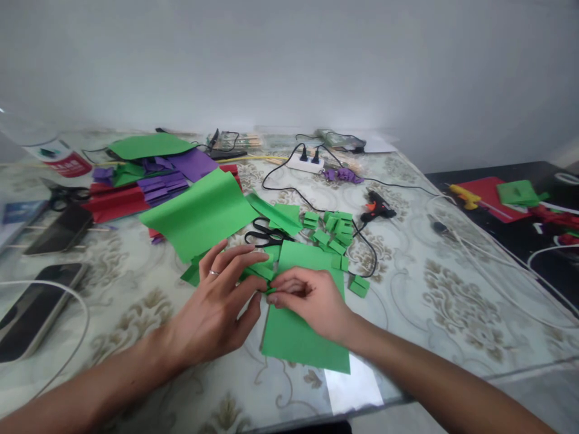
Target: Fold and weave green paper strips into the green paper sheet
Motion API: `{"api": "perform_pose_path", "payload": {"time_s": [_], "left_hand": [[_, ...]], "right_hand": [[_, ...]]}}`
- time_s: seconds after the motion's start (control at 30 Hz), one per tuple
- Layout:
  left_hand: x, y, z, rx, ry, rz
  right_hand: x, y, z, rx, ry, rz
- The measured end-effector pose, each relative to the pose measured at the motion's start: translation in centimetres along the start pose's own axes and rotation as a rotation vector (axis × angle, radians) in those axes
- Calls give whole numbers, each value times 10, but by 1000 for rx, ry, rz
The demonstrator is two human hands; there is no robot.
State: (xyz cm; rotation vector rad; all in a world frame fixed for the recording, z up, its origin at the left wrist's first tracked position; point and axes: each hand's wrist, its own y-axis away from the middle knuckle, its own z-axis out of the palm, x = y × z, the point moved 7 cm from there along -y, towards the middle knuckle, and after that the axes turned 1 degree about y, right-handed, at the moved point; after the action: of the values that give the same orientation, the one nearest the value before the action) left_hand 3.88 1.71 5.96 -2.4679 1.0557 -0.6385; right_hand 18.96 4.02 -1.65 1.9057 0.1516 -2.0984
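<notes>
Between the fingertips of both hands is a small folded strip of green paper (259, 271), partly hidden by the fingers. My left hand (221, 304), with a ring on one finger, pinches it from the left, its other fingers raised. From the right, my right hand (314, 298) grips its end between thumb and bent fingers. Under my right hand lies a green paper sheet (307, 340). Just beyond the hands rest black-handled scissors (265, 234). Several small folded green paper pieces (337, 229) are heaped to their right. A large curled green sheet (201, 211) lies behind my left hand.
A black glue gun (377, 207) and its cable lie right of the green pieces, near a white power strip (306, 163). At left are two phones (40, 310), more scissors (63, 194) and a plastic bottle (54, 150). Purple and red paper (120, 202) lies behind.
</notes>
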Motion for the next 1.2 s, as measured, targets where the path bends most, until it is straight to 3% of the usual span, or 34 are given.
{"api": "perform_pose_path", "payload": {"time_s": [0.3,0.57,0.93,1.1,1.2], "left_hand": [[1,0,-1,6,19,1],[1,2,0,4,-8,18],[4,2,-1,-4,-18,44],[2,1,-2,-36,-13,-14],[5,2,-2,-13,-2,59]], "right_hand": [[2,1,1,-16,-7,12],[-4,1,0,-24,119,-90],[-6,2,2,-33,157,-114],[-8,2,3,-32,178,-131],[-10,3,3,-36,221,-156]]}}
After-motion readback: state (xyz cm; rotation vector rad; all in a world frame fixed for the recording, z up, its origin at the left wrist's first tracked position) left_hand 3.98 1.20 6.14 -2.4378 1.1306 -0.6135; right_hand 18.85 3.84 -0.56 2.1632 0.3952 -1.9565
